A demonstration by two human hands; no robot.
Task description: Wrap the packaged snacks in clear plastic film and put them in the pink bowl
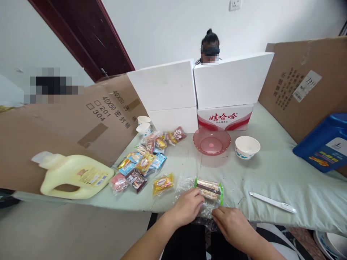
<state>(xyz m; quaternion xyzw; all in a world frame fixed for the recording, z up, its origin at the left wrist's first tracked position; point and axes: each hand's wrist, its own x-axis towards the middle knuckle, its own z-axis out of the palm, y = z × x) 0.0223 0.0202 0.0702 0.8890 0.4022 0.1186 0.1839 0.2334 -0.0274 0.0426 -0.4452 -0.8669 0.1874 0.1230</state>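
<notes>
A clear plastic sheet that looks like bubble wrap (184, 185) lies at the table's near edge, its front part hanging over. On it rests a green-edged packet of pale snack bars (208, 189) with a dark band across it. My left hand (189, 205) is closed on the sheet, its fingertips at the packet's lower left corner. My right hand (231, 222) pinches the sheet's near edge, just below the packet's lower right. A yellow-wrapped snack (163, 184) lies left of the sheet. Beyond it is a pile of wrapped snacks (146, 163).
A pink bowl (211, 142) and a white bowl (247, 147) stand behind. A white-handled blade (272, 202) lies right. A pale yellow jug (78, 177) lies left, a blue jug (324, 142) right. White boxes (170, 88) and cardboard (306, 86) wall the table. A person (210, 48) sits behind.
</notes>
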